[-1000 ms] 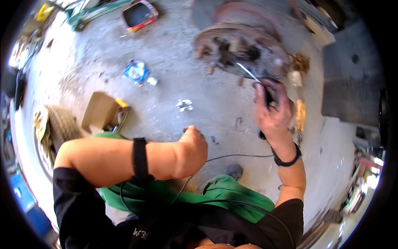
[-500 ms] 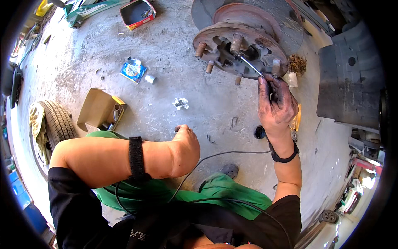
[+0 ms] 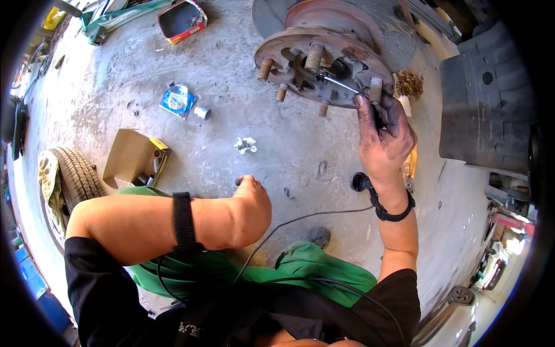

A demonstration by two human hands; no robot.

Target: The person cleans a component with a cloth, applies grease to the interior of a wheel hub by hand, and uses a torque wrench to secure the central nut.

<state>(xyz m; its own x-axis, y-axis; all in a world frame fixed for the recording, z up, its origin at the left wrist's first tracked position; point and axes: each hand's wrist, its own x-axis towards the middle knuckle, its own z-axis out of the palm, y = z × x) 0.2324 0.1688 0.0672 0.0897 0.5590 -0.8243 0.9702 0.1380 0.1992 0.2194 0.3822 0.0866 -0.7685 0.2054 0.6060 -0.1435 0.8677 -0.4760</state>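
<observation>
A rusty wheel hub [image 3: 277,49] with several threaded studs stands at the far right of centre, a wide disc [image 3: 402,34] behind it. My right hand [image 3: 386,136], fingers blackened with grime, is closed at the hub's near rim, beside a stud. It pinches a thin metal rod [image 3: 342,85], whose far end reaches into the hub's dark central opening; that tip cannot be made out. My left hand [image 3: 252,202] is bent down at the wrist over the floor, away from the hub. Only its back and a couple of fingertips show; the other fingers are hidden.
An open cardboard box [image 3: 128,157] with metal cylinders lies left, near a tyre [image 3: 78,176]. A blue packet [image 3: 177,101], a small metal cup [image 3: 202,112] and crumpled foil [image 3: 245,145] lie on the floor. A dark panel [image 3: 483,104] stands right; a cable [image 3: 312,215] runs to my wrist.
The whole scene has shifted slightly left in view. My right hand has turned a little, and the rod now lies at a flatter angle. My left hand keeps its bent pose.
</observation>
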